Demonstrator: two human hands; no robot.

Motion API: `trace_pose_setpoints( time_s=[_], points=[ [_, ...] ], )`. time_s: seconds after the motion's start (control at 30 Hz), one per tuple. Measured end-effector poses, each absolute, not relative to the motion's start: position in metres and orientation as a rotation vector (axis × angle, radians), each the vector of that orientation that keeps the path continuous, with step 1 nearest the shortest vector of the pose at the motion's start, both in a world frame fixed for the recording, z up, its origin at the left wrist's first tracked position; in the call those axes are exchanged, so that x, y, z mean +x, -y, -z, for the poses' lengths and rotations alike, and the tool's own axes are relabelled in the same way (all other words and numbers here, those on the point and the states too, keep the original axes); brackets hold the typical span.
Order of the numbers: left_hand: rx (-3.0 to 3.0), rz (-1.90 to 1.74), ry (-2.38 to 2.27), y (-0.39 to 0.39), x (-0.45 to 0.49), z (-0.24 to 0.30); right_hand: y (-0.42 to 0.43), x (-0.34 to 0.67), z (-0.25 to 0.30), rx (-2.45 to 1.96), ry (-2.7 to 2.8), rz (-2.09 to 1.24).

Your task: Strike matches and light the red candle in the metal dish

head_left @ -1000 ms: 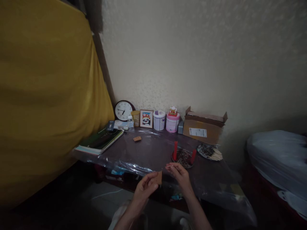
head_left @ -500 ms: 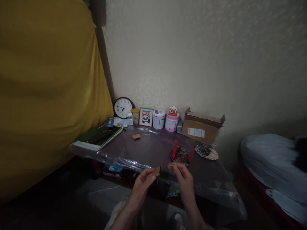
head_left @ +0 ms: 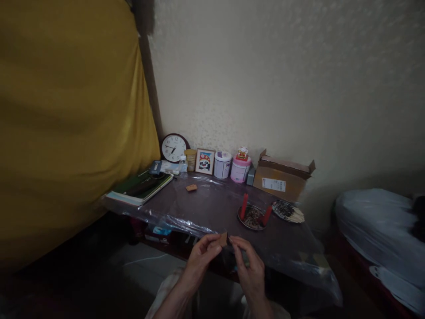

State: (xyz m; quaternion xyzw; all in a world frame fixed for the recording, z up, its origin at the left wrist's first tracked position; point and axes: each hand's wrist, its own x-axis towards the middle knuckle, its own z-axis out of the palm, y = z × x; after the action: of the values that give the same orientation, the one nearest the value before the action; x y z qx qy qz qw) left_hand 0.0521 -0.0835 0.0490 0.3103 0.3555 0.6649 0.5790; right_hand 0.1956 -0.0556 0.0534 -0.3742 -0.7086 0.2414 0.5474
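Beyond the right grip (head_left: 249, 260), two red wax candles (head_left: 244, 206), one tilting, are standing unlit on a round dark-rimmed plate (head_left: 255, 228); farther right, dark-tipped pale sticks (head_left: 295, 215), apparently spent, are lying on a second round plate (head_left: 279, 216). Handwork is seemingly incomplete: no flame is showing. Right grip: fingertips nearly meeting, seemingly pinching a thin stick (head_left: 229, 239), barely visible. Just leftward, the left grip (head_left: 201, 260) is clasping a small flat brown cardboard piece (head_left: 223, 239) over the plastic-covered dark desk's (head_left: 212, 206) front edge; whether stick and cardboard are touching, cannot tell.
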Motion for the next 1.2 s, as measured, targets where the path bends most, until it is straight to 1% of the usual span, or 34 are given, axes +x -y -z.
trace_pose_setpoints(
  time_s=[0.23, 0.53, 0.77, 0.9, 0.97, 1.07, 1.2],
  points=[
    [0.736, -1.542, -0.829, 0.086, 0.051, -0.054, 0.056, 0.196, -0.051, -0.836, 1.722, -0.447],
    [0.716, -1.582, -0.836, 0.084, 0.05, -0.054, 0.052, 0.193, -0.054, -0.871, 1.736, -0.421],
    [0.638, -1.578, -0.759, 0.081, 0.052, -0.055, 0.065, 0.193, -0.078, -0.772, 1.678, -0.323],
    [0.651, -1.586, -0.734, 0.081, 0.054, -0.059, 0.055, 0.194, -0.064, -0.719, 1.762, -0.27],
    [0.672, -1.598, -0.712, 0.083, 0.055, -0.062, 0.042, 0.196, -0.048, -0.815, 1.809, -0.307],
    [0.696, -1.591, -0.706, 0.086, 0.055, -0.066, 0.027, 0.201, -0.033, -1.003, 1.655, -0.405],
    [0.691, -1.585, -0.678, 0.084, 0.054, -0.062, 0.03, 0.201, -0.041, -1.017, 1.514, -0.556]
  ],
)
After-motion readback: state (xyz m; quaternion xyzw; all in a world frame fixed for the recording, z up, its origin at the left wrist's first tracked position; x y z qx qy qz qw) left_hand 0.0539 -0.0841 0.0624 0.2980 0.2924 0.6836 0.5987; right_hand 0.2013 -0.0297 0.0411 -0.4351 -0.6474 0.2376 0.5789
